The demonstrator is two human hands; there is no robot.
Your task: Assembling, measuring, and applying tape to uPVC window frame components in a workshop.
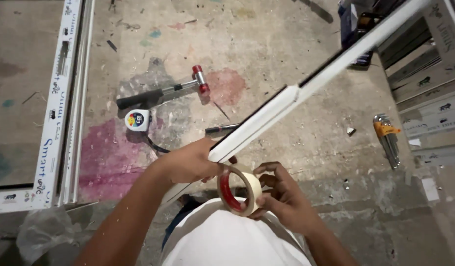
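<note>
2 hands point(188, 162) point(281, 194): profile strip point(286, 101), tape roll point(239, 193); hammer point(163, 91) beyond.

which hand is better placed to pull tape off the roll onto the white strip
Right hand: its fingers already pinch the cream masking tape roll beside the long white plastic profile strip, while the left hand grips that strip.

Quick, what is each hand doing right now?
Left hand: closed around the long white plastic profile strip.
Right hand: closed on the cream roll of masking tape with a red core.
</note>
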